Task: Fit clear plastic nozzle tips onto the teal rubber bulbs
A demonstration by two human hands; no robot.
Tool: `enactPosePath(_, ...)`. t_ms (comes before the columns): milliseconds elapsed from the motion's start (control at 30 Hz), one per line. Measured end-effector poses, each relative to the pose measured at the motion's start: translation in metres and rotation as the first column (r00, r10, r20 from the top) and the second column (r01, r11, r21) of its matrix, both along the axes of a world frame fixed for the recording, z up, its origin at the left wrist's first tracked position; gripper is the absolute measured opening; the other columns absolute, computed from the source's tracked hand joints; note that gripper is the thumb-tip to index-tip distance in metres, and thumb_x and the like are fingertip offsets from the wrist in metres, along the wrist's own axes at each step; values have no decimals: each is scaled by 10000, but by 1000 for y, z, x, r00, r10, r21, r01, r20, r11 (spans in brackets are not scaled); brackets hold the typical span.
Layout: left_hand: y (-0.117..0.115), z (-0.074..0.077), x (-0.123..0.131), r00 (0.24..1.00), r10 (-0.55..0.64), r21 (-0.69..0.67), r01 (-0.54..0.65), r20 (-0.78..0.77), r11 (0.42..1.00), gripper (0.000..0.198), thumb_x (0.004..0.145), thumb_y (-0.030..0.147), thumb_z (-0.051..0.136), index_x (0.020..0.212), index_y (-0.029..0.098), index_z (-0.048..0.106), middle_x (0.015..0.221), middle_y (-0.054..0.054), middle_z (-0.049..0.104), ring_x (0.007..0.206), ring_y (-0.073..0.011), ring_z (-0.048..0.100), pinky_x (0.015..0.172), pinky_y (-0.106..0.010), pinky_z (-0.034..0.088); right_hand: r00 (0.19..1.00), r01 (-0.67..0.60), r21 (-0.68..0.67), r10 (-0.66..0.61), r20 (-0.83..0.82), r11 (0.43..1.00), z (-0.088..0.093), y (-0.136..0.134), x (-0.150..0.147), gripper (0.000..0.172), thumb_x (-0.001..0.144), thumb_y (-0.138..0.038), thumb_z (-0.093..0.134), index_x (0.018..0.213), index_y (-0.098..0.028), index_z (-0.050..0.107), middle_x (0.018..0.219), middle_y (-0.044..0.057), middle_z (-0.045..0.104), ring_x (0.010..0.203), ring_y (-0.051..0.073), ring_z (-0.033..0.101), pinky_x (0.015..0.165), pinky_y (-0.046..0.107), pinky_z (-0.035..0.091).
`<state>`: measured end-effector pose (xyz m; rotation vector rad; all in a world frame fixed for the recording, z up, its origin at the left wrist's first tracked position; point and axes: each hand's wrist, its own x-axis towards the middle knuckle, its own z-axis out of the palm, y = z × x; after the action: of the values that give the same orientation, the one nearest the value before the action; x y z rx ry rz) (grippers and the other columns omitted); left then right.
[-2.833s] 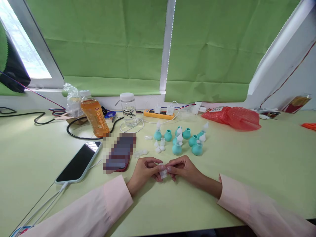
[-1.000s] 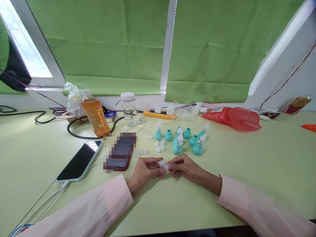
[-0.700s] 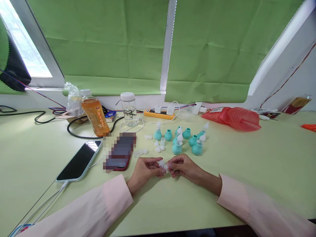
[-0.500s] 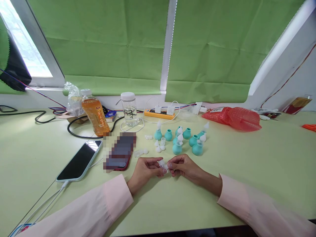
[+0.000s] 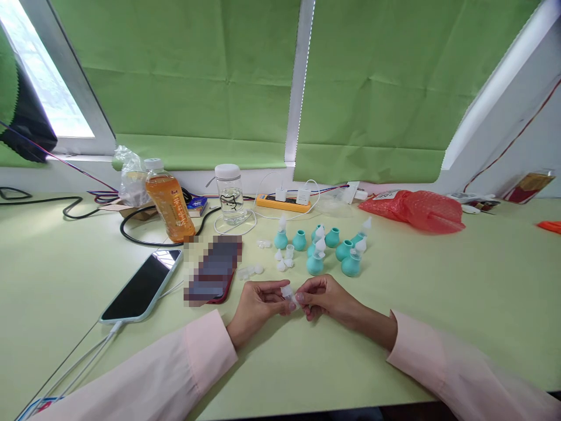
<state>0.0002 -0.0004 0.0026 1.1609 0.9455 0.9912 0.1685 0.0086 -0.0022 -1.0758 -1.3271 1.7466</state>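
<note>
Between the fingertips of both hands is a small clear plastic tube piece (image 5: 287,292), tilted just above the table. My left hand (image 5: 262,300) pinches it from the left. My right hand (image 5: 325,296) is closed in a pinch at its right end; the fingers partly hide that end. Beyond my hands stand several teal rubber bulbs (image 5: 314,264), some topped with white or clear tips. Small white nozzle caps (image 5: 281,265) and a clear cup-like piece (image 5: 290,251) lie near the bulbs. More clear pieces (image 5: 245,273) rest left of them, close to my left hand.
Left are a white-cased phone (image 5: 142,286) on cables and a red-cased phone (image 5: 214,269). Behind them stand a tea bottle (image 5: 170,202) and a water jar (image 5: 231,196). A yellow power strip (image 5: 280,203) and red bubble wrap (image 5: 414,209) lie along the back.
My right fingers have shifted slightly at the right end of the clear piece. The left hand and the things on the table look nearly unchanged.
</note>
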Motion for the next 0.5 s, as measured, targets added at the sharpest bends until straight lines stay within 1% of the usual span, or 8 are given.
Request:
enactPosePath(167,1,-2,0,1000,-4,0,4,25,1000,476,434,222,768,863,69,631,488,7,573,452,-105,518,493,-244,436,1000,26,51,-27,13,998,0,-2,-3,284,546,-353,700,659,-117,590,470,-19,563,391,87,523,409,224,450)
enactPosePath(333,-2,2,1,997,-46,-50,50,68,997,502,439,230,766,894,75,622,562,-12,601,500,-122,550,539,-259,448,999,9,54,-8,-34,999,-1,-1,-2,284,542,-338,703,698,-118,614,580,13,620,475,97,558,508,256,487)
enactPosePath(500,-5,0,2,997,-32,-51,36,76,998,485,443,220,765,878,68,614,586,-15,603,515,-128,557,529,-257,454,1000,-27,40,26,15,999,-2,-2,-2,286,577,-337,684,732,-105,617,623,43,641,516,122,588,528,271,494)
